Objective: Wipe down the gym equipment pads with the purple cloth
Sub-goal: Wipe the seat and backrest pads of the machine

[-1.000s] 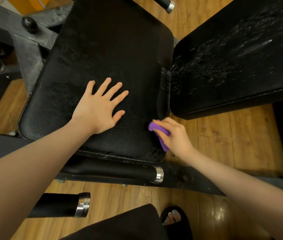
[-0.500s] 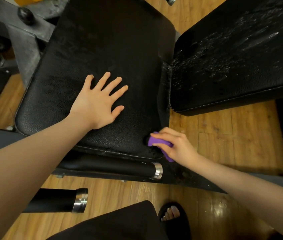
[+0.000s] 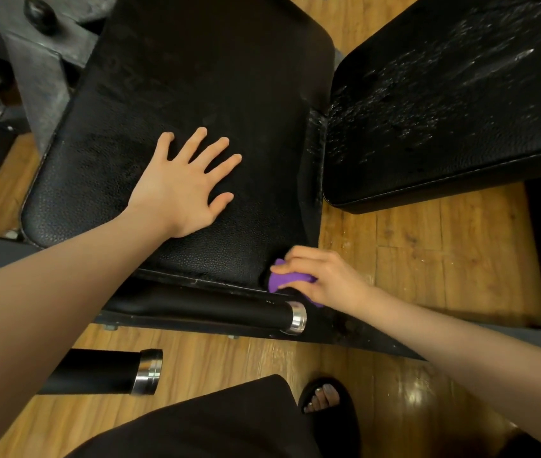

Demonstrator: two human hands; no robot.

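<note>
Purple cloth [image 3: 287, 280] lower (seemingly pad [image 3: 196, 94] corner), right hand [image 3: 323, 279] gripping

Wooden plank floor [image 3: 444, 246]. On it, bottom centre, a black sandal [image 3: 328, 411] with toes showing. Left of the sandal, a black roller [image 3: 97, 371] with a chrome end cap; far upper left, grey metal frame [image 3: 41, 51].
</note>
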